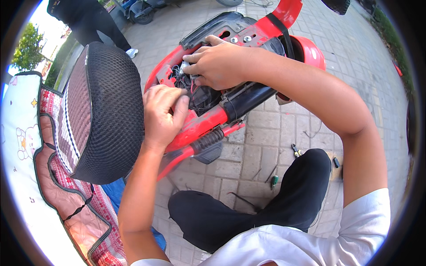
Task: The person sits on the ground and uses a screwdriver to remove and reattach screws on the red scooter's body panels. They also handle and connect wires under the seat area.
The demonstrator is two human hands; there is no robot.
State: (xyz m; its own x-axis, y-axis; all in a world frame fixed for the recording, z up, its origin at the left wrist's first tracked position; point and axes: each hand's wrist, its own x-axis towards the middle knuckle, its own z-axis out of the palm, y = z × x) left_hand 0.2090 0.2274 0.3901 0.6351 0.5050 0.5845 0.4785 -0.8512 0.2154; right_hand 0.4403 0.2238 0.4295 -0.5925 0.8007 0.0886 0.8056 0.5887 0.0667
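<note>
We reach forward with both bare forearms. Our left hand [163, 114] sits lower and nearer, fingers curled inward with the fingertips pinched together — wrist bent slightly. Our right hand [217, 63] lies just beyond it, palm down, fingers folded under and the thumb stretched forward — its forearm crosses in from the right, elbow bent sharply.

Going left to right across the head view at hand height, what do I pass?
Patterned quilted cover → black mesh seat → left hand → right hand → red rear fender.
</note>
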